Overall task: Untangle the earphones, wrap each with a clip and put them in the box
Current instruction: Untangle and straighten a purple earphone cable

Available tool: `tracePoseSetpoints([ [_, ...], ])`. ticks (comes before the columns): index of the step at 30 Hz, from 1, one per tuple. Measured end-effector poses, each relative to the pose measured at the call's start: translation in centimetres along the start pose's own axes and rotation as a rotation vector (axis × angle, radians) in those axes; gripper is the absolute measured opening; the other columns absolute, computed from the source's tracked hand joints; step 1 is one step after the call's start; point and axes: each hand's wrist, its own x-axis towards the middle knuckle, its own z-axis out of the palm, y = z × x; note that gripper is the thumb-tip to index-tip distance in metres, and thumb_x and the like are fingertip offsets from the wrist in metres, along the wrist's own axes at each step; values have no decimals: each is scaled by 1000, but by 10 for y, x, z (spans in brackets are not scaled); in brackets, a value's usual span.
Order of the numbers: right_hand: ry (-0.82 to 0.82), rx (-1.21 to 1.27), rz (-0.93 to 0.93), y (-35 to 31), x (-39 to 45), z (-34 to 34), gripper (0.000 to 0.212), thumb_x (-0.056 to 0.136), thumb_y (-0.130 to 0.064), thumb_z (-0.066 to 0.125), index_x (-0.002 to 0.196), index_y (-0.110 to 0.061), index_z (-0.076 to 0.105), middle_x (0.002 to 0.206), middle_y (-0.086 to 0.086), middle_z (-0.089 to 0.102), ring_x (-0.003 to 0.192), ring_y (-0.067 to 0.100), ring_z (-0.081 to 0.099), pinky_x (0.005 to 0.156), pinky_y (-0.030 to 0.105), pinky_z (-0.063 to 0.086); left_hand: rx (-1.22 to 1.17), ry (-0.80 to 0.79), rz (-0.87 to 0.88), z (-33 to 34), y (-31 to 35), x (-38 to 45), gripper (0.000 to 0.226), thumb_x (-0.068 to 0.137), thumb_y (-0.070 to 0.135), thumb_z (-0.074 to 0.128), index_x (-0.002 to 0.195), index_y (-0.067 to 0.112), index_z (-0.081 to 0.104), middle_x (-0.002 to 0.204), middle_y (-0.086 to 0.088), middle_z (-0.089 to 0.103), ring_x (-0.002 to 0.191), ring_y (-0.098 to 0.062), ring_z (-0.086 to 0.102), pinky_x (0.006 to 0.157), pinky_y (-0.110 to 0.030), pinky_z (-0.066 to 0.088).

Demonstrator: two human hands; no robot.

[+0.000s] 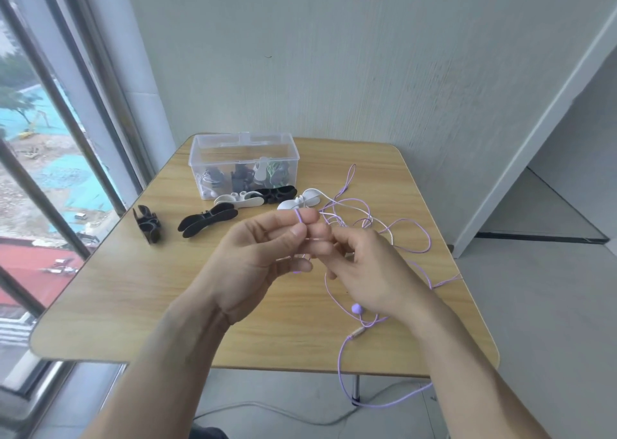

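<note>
**Two hands work a purple earphone cord above a wooden table**

Seen from a head-worn camera looking down, two bare forearms reach in from the bottom of the view and meet over the middle of a light wooden table [110,291]. The left hand [257,258] is curled, pinching a loop of thin purple earphone cord [400,235] between thumb and forefinger; the loop shows over the forefinger tip. The right hand [367,271], touching the left at its 3 o'clock side, is also curled, its fingertips closed on the same cord.

From the hands the cord spreads in loose tangled loops toward 2 o'clock across the table, mixed with a white cord [347,205]. More of the purple cord drops toward 5 o'clock, past a round purple earbud [356,308] lying on the table below the right hand, and hangs in a long loop over the near table edge.

At 12 o'clock from the hands stands a clear plastic box [243,158], open at the top, holding several wrapped earphones. Just in front of it lie a white clip [238,201] and a black clip [278,194], with another white clip [302,200] beside them. Toward 10 o'clock lie two more black clips [207,223], one [147,226] near the table's left edge.

A window [50,171] fills the left side.
</note>
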Motion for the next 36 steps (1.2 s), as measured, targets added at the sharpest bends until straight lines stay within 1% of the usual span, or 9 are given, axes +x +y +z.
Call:
tracePoseSetpoints([
  [5,28,-74,-25,4,-10,11,23,102,-33,52,85,-30,66,61,5,57,51,15,45,53,36,40,-30,149,23,6,-7,12,16,88,10,61,102,5,66,107,-15,75,102,-27,72,52,-22,52],
  [9,4,-211,-20,15,-23,21,21,104,-32,46,94,-24,63,53,-10,47,51,15,40,51,30,31,-60,160,-20,15,-23,18,11,96,-5,53,101,-5,63,110,-19,73,106,-29,71,60,-20,57],
  [13,7,-321,-21,17,-26,21,23,101,-36,48,92,-22,64,53,-11,48,51,11,42,51,29,32,69,216,-18,18,-37,24,15,96,-11,51,99,-5,65,102,-19,75,98,-29,73,62,-21,56],
  [16,4,-299,-38,17,-27,14,20,96,-35,55,86,-22,66,52,-6,47,48,12,40,49,25,29,283,257,21,14,-45,27,22,97,-13,45,103,-5,65,94,-16,75,77,-18,73,54,-21,51],
  [19,-1,-175,-38,22,-24,2,22,93,-32,63,72,-25,64,82,-19,73,45,9,44,49,18,31,492,249,42,15,-52,26,29,94,-14,42,103,0,66,86,-9,76,54,-6,60,49,-18,43],
  [21,27,-124,-54,27,-21,-3,22,91,-32,66,71,-22,66,95,-6,78,46,8,46,50,20,37,556,213,59,18,-55,24,33,92,-14,43,103,4,68,89,-5,77,57,-3,61,53,-13,43],
  [26,184,-19,-101,32,-21,-5,16,83,-24,79,69,-20,73,49,-7,59,46,9,52,51,16,38,683,37,78,20,-58,15,27,86,-16,46,87,2,66,74,-8,70,65,-8,62,64,-20,46],
  [30,268,67,-122,33,-23,-7,22,72,-24,89,66,-17,70,48,-11,58,43,5,48,49,12,36,556,-72,-61,24,-47,7,30,80,-21,39,74,3,55,55,-1,60,39,-2,44,43,-11,31],
  [36,293,126,-179,36,-20,-10,25,69,-39,86,72,-18,72,63,-3,64,42,17,52,42,29,43,353,-47,-179,14,-46,3,19,88,6,45,81,5,63,64,-8,46,54,-21,40,46,-26,21],
])
